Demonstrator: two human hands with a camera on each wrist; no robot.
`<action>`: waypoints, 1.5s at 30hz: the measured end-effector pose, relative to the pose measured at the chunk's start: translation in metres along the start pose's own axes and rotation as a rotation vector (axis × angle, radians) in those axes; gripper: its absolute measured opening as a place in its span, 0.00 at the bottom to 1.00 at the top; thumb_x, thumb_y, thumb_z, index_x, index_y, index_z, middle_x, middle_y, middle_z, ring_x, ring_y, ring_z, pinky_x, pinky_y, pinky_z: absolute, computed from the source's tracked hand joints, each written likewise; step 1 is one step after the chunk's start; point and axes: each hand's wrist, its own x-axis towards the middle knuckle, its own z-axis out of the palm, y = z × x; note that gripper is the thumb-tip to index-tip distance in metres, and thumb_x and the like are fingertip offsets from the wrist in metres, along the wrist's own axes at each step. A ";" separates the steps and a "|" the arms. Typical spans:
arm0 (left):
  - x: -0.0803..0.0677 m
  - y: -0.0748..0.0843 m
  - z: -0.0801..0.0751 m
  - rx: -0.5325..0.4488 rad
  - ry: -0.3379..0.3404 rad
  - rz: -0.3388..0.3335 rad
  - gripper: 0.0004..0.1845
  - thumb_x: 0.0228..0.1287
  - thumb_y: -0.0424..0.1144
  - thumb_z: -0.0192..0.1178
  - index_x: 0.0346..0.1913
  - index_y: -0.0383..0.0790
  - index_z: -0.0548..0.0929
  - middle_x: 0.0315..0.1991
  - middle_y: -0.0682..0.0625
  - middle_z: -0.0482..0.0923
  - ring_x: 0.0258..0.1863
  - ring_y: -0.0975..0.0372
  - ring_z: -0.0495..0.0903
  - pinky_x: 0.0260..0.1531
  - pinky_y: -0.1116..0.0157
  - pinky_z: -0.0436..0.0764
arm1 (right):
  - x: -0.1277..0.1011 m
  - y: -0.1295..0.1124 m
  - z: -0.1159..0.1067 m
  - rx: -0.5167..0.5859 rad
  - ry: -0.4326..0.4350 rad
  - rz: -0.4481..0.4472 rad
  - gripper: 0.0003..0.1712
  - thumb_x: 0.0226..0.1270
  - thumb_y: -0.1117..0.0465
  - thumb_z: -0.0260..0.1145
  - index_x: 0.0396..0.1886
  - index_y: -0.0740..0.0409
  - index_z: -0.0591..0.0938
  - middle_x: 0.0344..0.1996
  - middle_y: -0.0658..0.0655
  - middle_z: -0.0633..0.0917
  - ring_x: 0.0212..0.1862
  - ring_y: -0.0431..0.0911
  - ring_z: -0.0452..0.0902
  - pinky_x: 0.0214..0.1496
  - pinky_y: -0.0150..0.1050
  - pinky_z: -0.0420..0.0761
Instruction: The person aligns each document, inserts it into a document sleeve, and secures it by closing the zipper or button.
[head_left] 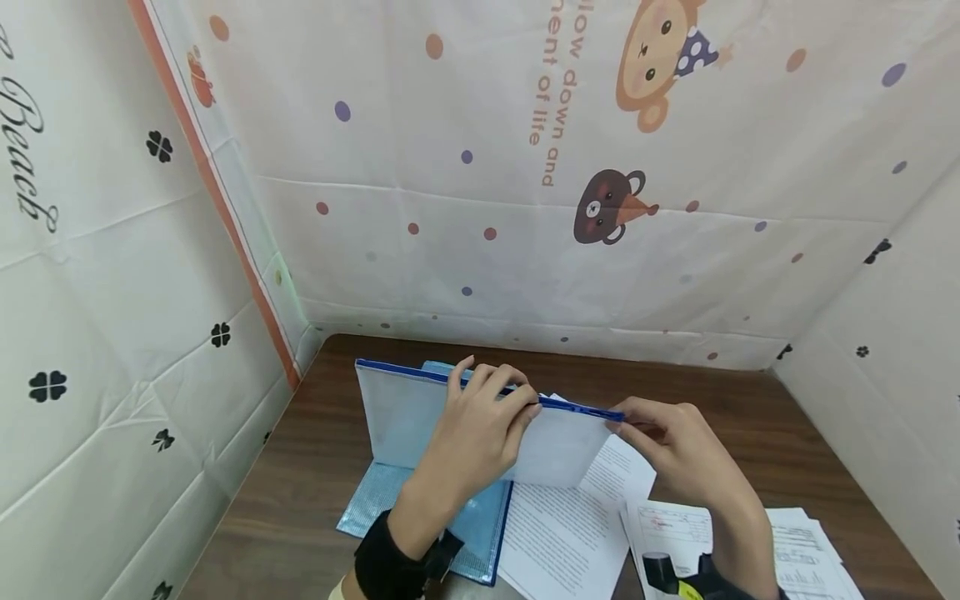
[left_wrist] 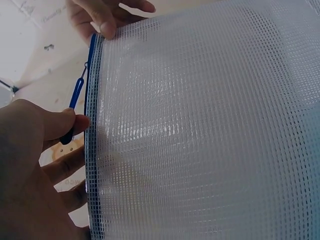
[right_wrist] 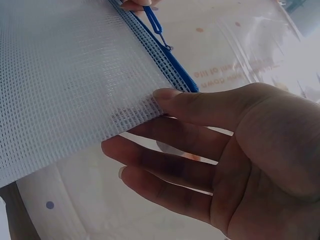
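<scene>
left fingers (left_wrist: 67,165) pinch the zip pull (left_wrist: 75,95); right fingers (right_wrist: 165,161) pinch the translucent mesh pouch (head_left: 555,450).

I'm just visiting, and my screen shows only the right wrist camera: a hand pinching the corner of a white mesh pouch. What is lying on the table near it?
Observer: From the head camera, what looks like a light-blue pouch lies on the wooden table, partly hidden by the white mesh pouch.

Visitor: Interesting! At my top edge I see some fingertips by a blue cord thing. How is that other hand holding it?

Observer: The left wrist camera shows the left hand pinching the blue zip pull between thumb and forefinger.
</scene>
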 end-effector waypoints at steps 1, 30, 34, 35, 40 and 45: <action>0.000 0.000 0.000 0.002 0.001 -0.002 0.08 0.82 0.43 0.59 0.45 0.54 0.89 0.51 0.55 0.83 0.55 0.56 0.79 0.72 0.37 0.61 | 0.000 0.001 0.000 -0.005 -0.001 0.005 0.12 0.73 0.72 0.70 0.43 0.50 0.90 0.38 0.45 0.92 0.38 0.37 0.86 0.37 0.36 0.87; -0.002 -0.010 -0.005 -0.022 0.030 -0.025 0.07 0.82 0.42 0.59 0.45 0.53 0.88 0.50 0.55 0.82 0.54 0.56 0.79 0.72 0.36 0.60 | -0.009 0.006 -0.009 -0.064 0.041 0.027 0.11 0.73 0.70 0.70 0.45 0.49 0.89 0.38 0.44 0.91 0.38 0.42 0.87 0.38 0.37 0.86; -0.002 -0.011 -0.006 -0.022 0.032 -0.034 0.08 0.82 0.43 0.59 0.45 0.53 0.88 0.50 0.55 0.82 0.54 0.57 0.79 0.72 0.37 0.61 | -0.010 0.008 -0.010 -0.069 0.057 0.015 0.11 0.73 0.69 0.71 0.45 0.48 0.89 0.38 0.44 0.91 0.36 0.43 0.87 0.37 0.37 0.86; -0.002 -0.011 -0.006 -0.020 0.030 -0.036 0.08 0.82 0.43 0.59 0.45 0.53 0.88 0.50 0.55 0.82 0.54 0.57 0.79 0.72 0.37 0.61 | -0.011 0.008 -0.010 -0.069 0.059 0.013 0.11 0.73 0.69 0.71 0.45 0.48 0.89 0.38 0.44 0.91 0.36 0.43 0.87 0.37 0.37 0.86; -0.002 -0.011 -0.006 -0.019 0.030 -0.035 0.08 0.82 0.42 0.58 0.46 0.52 0.88 0.50 0.55 0.82 0.54 0.57 0.79 0.72 0.36 0.61 | -0.011 0.010 -0.011 -0.063 0.060 0.012 0.10 0.73 0.69 0.70 0.45 0.49 0.89 0.37 0.44 0.91 0.35 0.45 0.87 0.37 0.36 0.86; -0.002 -0.012 -0.006 -0.016 0.036 -0.029 0.08 0.82 0.42 0.59 0.46 0.53 0.89 0.50 0.55 0.82 0.53 0.57 0.79 0.72 0.37 0.62 | -0.011 0.010 -0.011 -0.060 0.057 0.009 0.11 0.73 0.70 0.70 0.46 0.49 0.89 0.38 0.44 0.91 0.35 0.45 0.88 0.37 0.36 0.86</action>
